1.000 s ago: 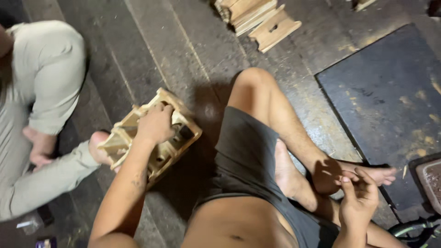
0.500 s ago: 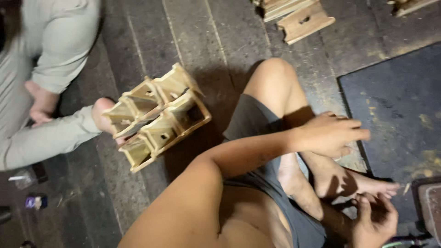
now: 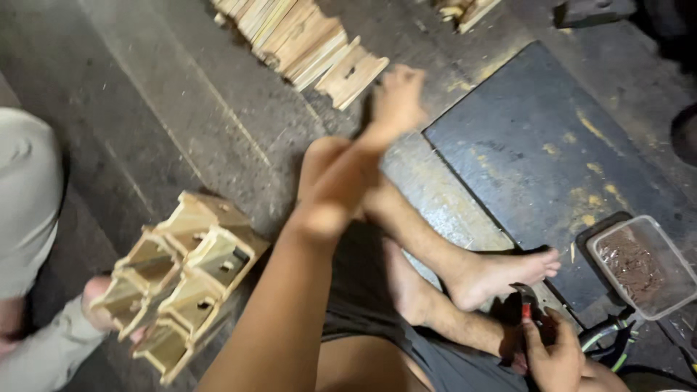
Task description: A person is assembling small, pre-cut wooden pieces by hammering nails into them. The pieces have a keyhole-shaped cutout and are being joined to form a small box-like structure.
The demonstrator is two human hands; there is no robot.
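Note:
My left hand [image 3: 396,98] is stretched far forward and blurred by motion. It is just beside a row of flat light wooden pieces [image 3: 305,40] on the plank floor, fingers toward the nearest piece [image 3: 354,72], and I see nothing in it. My right hand [image 3: 555,352] is low by my right foot [image 3: 501,276], closed around a small dark tool with a red part [image 3: 524,305]. A cluster of joined small wooden frames [image 3: 185,276] lies on the floor to my left, with no hand on it.
Another person in light trousers [image 3: 29,203] sits at the left, one foot [image 3: 98,290] against the frames. A dark metal sheet [image 3: 552,160] covers the floor on the right. On its near corner stands a clear plastic tub of brown material [image 3: 639,265], with a black-and-green-handled tool [image 3: 610,337] below it.
My left hand let go of the wooden frames, swung over my knee and reached out to the row of wooden pieces. The view shifted up and right. My right hand stayed low with its tool.

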